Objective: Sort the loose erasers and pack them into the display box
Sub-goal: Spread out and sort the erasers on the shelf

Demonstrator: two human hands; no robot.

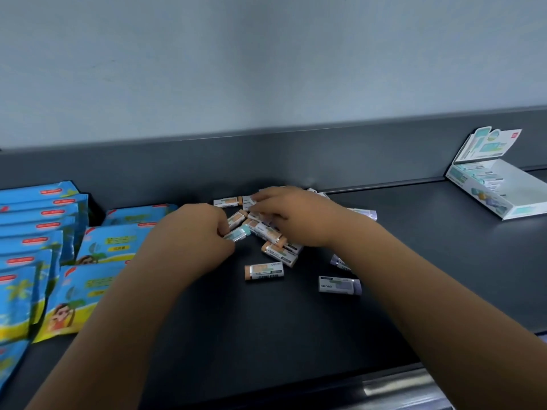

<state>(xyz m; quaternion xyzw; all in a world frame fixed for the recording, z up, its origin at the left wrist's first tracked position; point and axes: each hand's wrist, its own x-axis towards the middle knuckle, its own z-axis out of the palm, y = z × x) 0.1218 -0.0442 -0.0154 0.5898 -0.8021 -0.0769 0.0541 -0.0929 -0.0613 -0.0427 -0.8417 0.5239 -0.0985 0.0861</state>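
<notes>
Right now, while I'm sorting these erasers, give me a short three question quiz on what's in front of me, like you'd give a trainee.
1. True or false: the display box stands to the left of the eraser pile.
2. Which colour is the eraser that the left hand pinches? A orange, B teal, C purple.
3. Fill in: the blue packets lie on the ____ side of the counter.
Key: 1 false; 2 B; 3 left.
</notes>
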